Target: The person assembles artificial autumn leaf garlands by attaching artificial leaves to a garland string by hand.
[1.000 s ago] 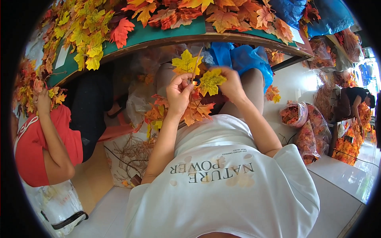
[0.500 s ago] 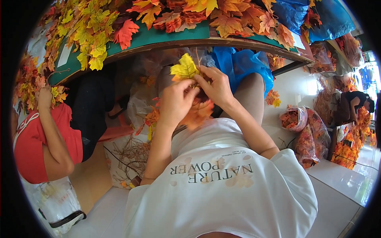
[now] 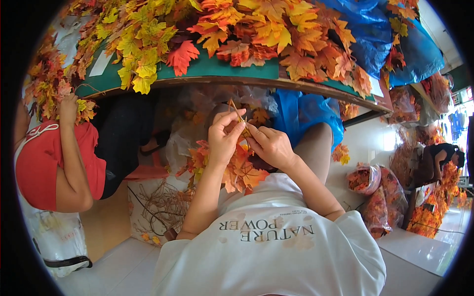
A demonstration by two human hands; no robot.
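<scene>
Bright daylight glares at the right; fisheye edges bend, under-table shadowed.

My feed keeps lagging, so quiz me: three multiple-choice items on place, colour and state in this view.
1. Where is the orange leaf bunch?
A. on the green table
B. in the lap, below both hands
C. on the floor

2. What colour is the table top?
A. green
B. white
C. red

3. How are the left hand and right hand?
A. resting apart
B. fingertips pinched together on a thin stem
C. flat on the table

B: it lies under the hands. A: green shows between leaves. B: fingertips meet at the stem.
</scene>
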